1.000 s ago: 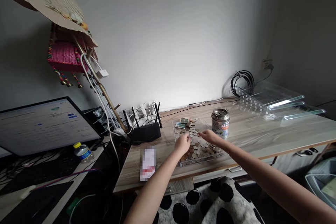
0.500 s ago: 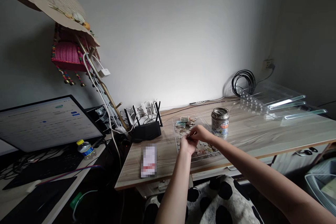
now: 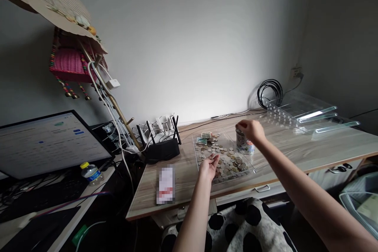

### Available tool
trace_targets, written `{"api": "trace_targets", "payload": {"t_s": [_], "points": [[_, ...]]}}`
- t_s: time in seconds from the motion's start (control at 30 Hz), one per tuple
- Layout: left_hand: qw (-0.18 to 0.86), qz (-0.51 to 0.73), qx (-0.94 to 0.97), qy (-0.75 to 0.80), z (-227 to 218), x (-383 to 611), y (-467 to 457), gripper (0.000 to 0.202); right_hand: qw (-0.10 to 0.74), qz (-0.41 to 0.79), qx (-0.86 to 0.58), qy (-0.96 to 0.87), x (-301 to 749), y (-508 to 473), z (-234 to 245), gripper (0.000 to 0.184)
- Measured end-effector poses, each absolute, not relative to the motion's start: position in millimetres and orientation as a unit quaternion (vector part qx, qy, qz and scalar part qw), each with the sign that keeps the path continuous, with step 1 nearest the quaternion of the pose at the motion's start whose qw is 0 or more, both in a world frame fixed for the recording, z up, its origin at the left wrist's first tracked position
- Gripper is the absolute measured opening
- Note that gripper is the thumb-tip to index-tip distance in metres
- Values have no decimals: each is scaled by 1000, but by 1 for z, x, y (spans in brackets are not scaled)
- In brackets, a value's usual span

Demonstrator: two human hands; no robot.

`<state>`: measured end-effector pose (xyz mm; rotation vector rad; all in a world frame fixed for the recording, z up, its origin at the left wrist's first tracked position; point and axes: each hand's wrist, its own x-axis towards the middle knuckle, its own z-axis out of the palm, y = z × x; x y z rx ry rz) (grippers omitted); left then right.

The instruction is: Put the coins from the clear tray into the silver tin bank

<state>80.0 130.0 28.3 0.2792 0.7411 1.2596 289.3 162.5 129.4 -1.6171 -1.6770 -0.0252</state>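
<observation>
The clear tray [image 3: 229, 138] lies near the front edge of the bench [image 3: 283, 153], and wood grain stretches rightward from the one tin [image 3: 244, 145] beside it to the acrylic shelves [image 3: 313, 120]. Two banknotes [image 3: 201, 141] and many coins [image 3: 228, 167], too crowded to count, fill it — the left hand [image 3: 210, 166] loosely open, palm up, above them, the right hand [image 3: 251, 130] obstructing the tin's top, its grip impossible to tell. One router [image 3: 162, 150] and one coil of black cable [image 3: 270, 82] stand behind.

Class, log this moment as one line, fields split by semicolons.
right hand: at top of tin; left hand: over coins; banknotes: beyond left hand; grip contents: unclear
</observation>
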Motion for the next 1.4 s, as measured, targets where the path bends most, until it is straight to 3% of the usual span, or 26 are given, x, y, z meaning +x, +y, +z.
{"api": "trace_targets", "payload": {"t_s": [0.2,0.4,0.53,0.6,0.7,0.83,0.97,1.13,1.27,1.4], "points": [[688,569,273,357,27,86,122,5,319,-49,-727,-607,322,196,132,17],[693,515,341,372,24,83,124,25,306,-54,-728,-611,319,196,133,17],[696,523,333,362,26,82,124,31,365,-97,-674,-635,297,172,129,30],[693,528,327,367,26,83,123,33,364,-55,-615,-697,272,154,119,32],[694,529,325,364,26,83,123,29,287,48,-533,-794,229,130,96,29],[698,521,328,366,27,82,122,21,253,49,-537,-804,200,113,79,21],[717,507,309,364,30,82,120,14,247,17,-562,-789,219,123,94,19],[688,556,307,350,30,87,119,36,294,-104,-698,-644,288,161,135,28],[671,574,299,360,27,90,119,40,216,-93,-736,-635,319,187,149,22],[665,582,292,367,27,88,121,26,191,-81,-736,-645,319,198,146,21]]}}
